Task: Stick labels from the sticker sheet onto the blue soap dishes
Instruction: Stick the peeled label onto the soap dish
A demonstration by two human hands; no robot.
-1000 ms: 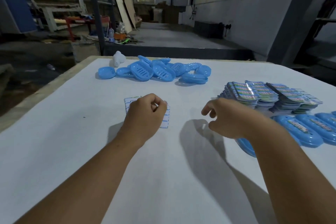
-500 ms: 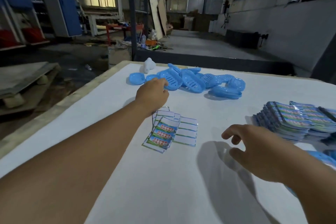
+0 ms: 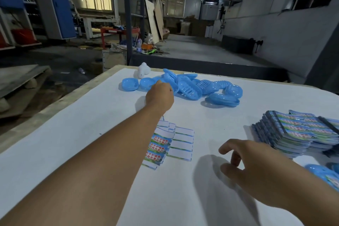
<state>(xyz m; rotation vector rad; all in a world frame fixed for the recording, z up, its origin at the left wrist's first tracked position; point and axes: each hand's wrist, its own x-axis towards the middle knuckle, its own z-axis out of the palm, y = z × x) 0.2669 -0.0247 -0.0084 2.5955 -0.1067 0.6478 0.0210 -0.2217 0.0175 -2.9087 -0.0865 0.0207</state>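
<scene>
A pile of blue soap dishes [image 3: 190,86] lies at the far side of the white table [image 3: 91,124]. My left hand [image 3: 159,94] reaches into the pile's near left edge, with its fingers curled round the rim of one dish and its fingertips hidden. The sticker sheet [image 3: 172,143] lies flat on the table under my left forearm, partly peeled, with some printed labels left on it. Over the table to the right of the sheet, my right hand [image 3: 244,161] hovers with loosely spread fingers and holds nothing.
A thick stack of printed sticker sheets [image 3: 297,132] sits at the right. Labelled blue dishes [image 3: 324,176] lie at the lower right edge. A small white object [image 3: 144,72] stands behind the pile. The table's left edge drops to the workshop floor.
My left hand left the sticker sheet and reached forward to the dish pile. The right hand opened its fingers. The view lifted and shifted left.
</scene>
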